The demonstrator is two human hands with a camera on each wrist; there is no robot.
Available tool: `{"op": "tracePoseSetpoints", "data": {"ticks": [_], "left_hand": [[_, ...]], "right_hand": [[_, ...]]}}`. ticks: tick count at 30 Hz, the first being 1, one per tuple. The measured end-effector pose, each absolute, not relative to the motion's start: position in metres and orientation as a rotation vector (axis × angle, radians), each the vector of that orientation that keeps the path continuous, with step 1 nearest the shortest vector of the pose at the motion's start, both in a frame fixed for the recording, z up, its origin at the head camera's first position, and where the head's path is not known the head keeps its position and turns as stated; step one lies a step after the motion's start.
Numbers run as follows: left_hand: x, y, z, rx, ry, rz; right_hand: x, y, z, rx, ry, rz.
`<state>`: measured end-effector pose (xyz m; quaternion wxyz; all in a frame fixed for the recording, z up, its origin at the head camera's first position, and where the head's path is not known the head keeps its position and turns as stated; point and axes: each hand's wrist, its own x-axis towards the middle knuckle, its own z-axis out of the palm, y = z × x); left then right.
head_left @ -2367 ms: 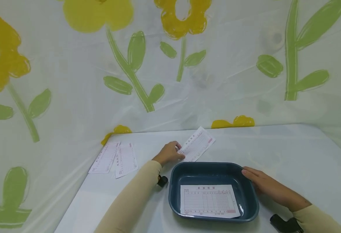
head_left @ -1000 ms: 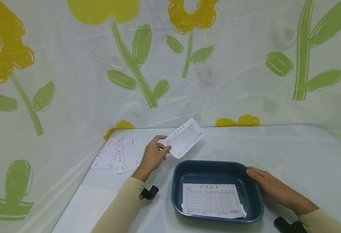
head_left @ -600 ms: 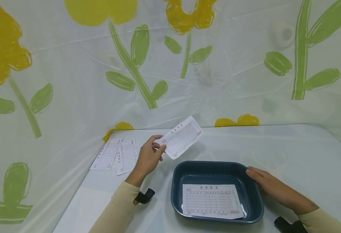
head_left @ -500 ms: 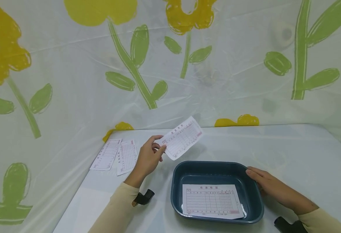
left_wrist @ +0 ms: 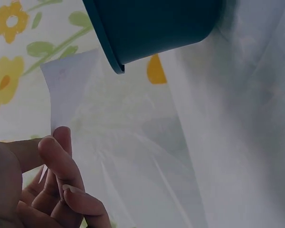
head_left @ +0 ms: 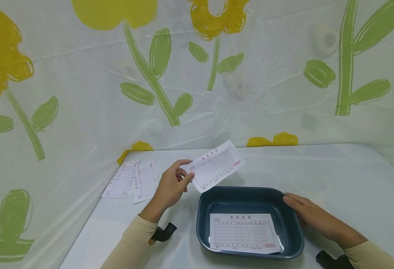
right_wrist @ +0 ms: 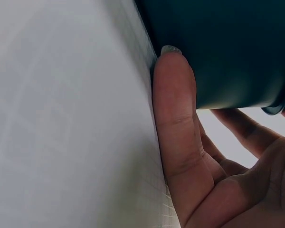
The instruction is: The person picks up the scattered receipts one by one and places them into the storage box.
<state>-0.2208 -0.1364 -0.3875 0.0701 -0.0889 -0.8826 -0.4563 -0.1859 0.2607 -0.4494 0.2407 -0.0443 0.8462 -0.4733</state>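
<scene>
My left hand point(head_left: 170, 184) pinches one end of a printed receipt slip point(head_left: 215, 166) between thumb and fingers. The slip is held tilted, its lower edge overlapping the back left rim of the dark blue tray in the head view. The left wrist view shows the plain underside of the slip point(left_wrist: 69, 85) rising from the fingers, beside the tray's wall point(left_wrist: 156, 28). My right hand point(head_left: 312, 215) holds the tray point(head_left: 287, 233) at its right back corner, thumb over the rim and fingers along the outer wall point(right_wrist: 228, 57). Inside the tray lies another receipt slip point(head_left: 244, 233), face up.
Two more receipt slips, an outer one point(head_left: 121, 179) and an inner one point(head_left: 145, 183), lie close together at the table's left edge. The white table point(head_left: 344, 179) backs onto a hanging sheet point(head_left: 267, 74) printed with flowers.
The left hand has lifted the slip off the table behind the tray and drawn it left. In the last half second the slip has come slightly rightward and down. The right hand stays on the tray.
</scene>
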Motion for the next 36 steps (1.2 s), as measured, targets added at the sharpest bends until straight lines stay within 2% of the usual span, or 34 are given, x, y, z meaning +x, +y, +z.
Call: {"op": "tracePoseSetpoints", "data": {"ticks": [13,36], "left_hand": [[-0.215,-0.141,-0.391,-0.558,-2.774,-1.539],[-0.21,-0.132,-0.4,-0.833,-2.963,-1.54]], "right_hand": [[-0.186,0.262,-0.448,-0.146,2.336,-1.301],[-0.181,0.258,-0.447,-0.221,2.465,-1.381]]}}
